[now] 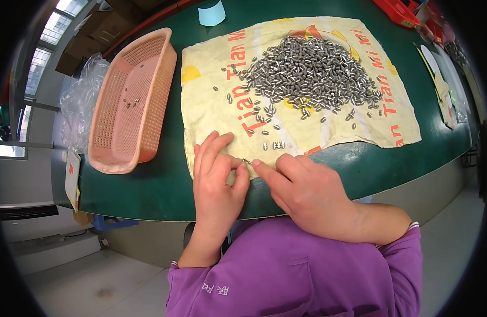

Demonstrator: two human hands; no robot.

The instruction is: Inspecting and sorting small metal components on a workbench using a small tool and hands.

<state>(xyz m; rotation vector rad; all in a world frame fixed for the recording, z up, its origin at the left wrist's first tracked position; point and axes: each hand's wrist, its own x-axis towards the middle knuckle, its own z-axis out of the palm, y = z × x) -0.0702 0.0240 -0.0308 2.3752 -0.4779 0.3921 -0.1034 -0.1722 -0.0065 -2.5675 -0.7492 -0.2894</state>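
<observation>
1. The left hand (217,179) and the right hand (307,193) meet at the near edge of the desk (148,185); together they pinch one small metal piece (245,161) between the fingertips.
2. This piece looks light, stiff and smooth, so I think it slips easily; it is best held at its two ends.
3. A big pile of metal pieces (312,71) lies on the yellow cloth (212,105), toward the far edge.
4. A pink basket (132,100) stands at the left, with a few pieces inside.

Far left there's a pink plastic basket (131,103) with crinkled clear plastic bags (82,100) beside it, red bins (399,10) far right, and a light blue paper scrap (212,14) up top.
</observation>
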